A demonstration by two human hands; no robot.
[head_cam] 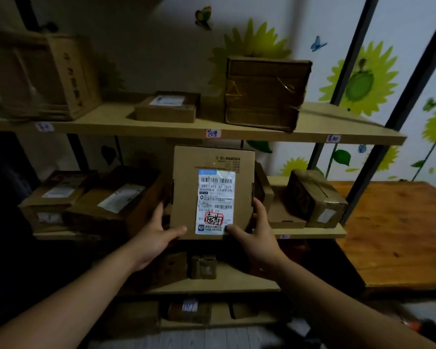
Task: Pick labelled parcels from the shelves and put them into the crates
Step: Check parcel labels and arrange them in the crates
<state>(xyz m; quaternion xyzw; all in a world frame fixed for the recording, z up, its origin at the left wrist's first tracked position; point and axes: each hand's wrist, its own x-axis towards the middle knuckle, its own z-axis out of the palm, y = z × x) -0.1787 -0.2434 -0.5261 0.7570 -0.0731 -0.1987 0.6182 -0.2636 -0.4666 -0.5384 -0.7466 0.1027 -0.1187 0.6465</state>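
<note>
Both hands clamp a labelled parcel (212, 192) held upright before the front edge of the middle shelf (310, 231): the left hand (156, 238) at its lower left corner, the right hand (258, 231) at its lower right, thumbs on its face. Its label (215, 201) shows barcodes and a red-boxed handwritten mark (small print unreadable). Lower shelves are too dark to read; sunflower decals (360, 79) cover the wall, a wooden table (398, 235) stands right.

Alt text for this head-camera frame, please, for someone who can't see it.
Both hands, left hand and right hand, hold a cardboard parcel upright before wooden shelves, its white shipping label facing the camera. More cardboard boxes sit on the shelves; a wooden table stands to the right.
</note>
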